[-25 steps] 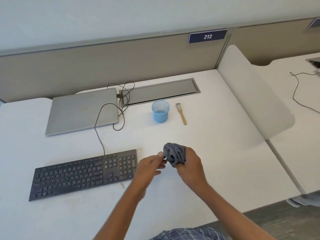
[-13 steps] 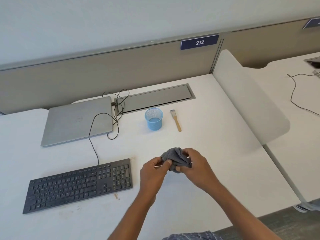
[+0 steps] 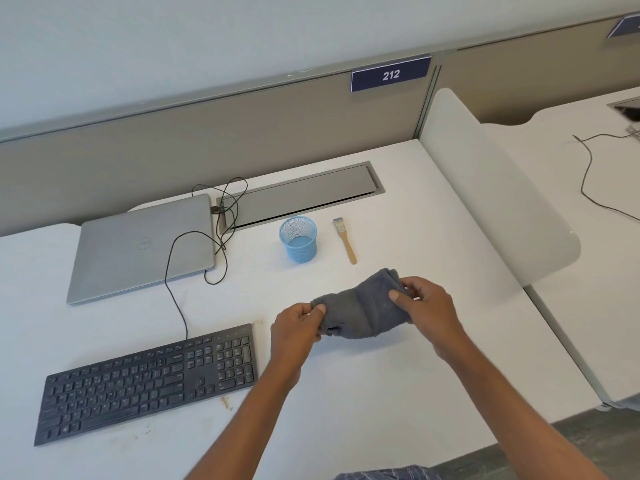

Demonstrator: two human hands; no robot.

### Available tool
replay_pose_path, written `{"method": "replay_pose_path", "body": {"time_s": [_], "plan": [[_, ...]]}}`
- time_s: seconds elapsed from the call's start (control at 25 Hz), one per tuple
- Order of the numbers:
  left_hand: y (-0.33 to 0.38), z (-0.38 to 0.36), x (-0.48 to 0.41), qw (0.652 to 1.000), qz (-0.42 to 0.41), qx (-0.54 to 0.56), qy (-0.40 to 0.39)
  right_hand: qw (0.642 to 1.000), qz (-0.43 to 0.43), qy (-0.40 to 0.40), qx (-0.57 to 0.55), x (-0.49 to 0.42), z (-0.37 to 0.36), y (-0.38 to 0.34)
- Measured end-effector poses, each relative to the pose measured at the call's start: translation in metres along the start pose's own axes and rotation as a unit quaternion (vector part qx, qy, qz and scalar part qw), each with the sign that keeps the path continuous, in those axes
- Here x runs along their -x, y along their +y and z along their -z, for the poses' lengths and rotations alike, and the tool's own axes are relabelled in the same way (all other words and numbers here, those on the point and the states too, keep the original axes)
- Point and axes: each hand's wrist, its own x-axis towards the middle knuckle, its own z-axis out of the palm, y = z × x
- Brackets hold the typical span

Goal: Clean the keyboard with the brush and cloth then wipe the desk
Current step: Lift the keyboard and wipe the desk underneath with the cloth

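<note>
Since half a second ago, we see the hands drawn apart and the cloth (image 3: 360,306), then a tight wad between them, pulled out into a wider band. The left hand (image 3: 294,327) pinches the cloth's left end between thumb and curled fingers. The right hand (image 3: 429,310) grips the right end, thumb on top and fingers folded round the edge. The cloth is grey and hangs stretched between the two hands, its lower edge sagging toward the surface (image 3: 398,375); we cannot tell whether it touches.

The keyboard (image 3: 149,382) lies flat to the left of the left hand, its near right corner just beside that wrist. We note brownish specks on the surface at that corner and along its front edge. Its cable (image 3: 173,271) runs away from the hands to a closed laptop (image 3: 142,247), which sits beyond the keyboard.

The brush (image 3: 344,239) lies beyond the hands, between them in line, bristles pointing away and handle toward the cloth, apart from it. A blue mesh cup (image 3: 298,239) stands upright just left of the brush. A white divider (image 3: 491,188) rises to the right of the right hand.
</note>
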Motion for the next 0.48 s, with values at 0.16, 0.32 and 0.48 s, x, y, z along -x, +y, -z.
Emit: {"method": "replay_pose_path", "body": {"time_s": [0.16, 0.32, 0.48], "plan": [[-0.001, -0.005, -0.013, 0.999, 0.023, -0.012, -0.021, 0.999, -0.048, 0.002, -0.006, -0.033, 0.01, 0.005], [-0.01, -0.022, -0.012, 0.991, 0.108, -0.006, -0.073, 0.996, -0.023, -0.031, 0.078, -0.074, 0.018, 0.001], [-0.017, -0.054, 0.016, 0.967, 0.21, 0.028, -0.145, 0.966, 0.013, -0.14, 0.216, -0.108, 0.018, -0.02]]}}
